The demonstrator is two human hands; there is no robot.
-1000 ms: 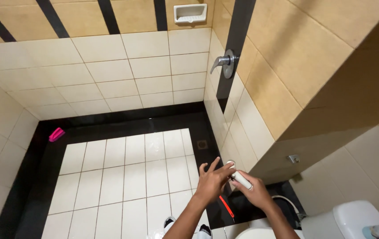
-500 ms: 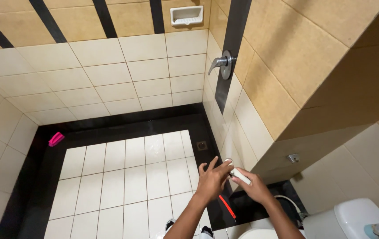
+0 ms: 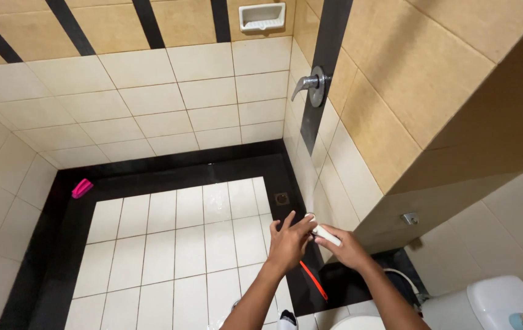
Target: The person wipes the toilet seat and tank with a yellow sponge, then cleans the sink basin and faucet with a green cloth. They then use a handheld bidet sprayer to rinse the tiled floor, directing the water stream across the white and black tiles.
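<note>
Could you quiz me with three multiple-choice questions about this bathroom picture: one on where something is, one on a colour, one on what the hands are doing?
1. Where does the pink object lie?
A. On the toilet
B. On the dark floor border by the left wall
C. In the soap dish

2. What colour is the thin stick on the floor below the hands?
A. Orange-red
B. Blue
C. Green

3. What does the right hand hold?
A. Nothing
B. The wall tap
C. A white spray nozzle

Answers: 1 B, it rests on the black strip at left. 2 A, it shows orange-red against dark tile. 3 C, its fingers wrap the nozzle while the left hand touches the tip.
</note>
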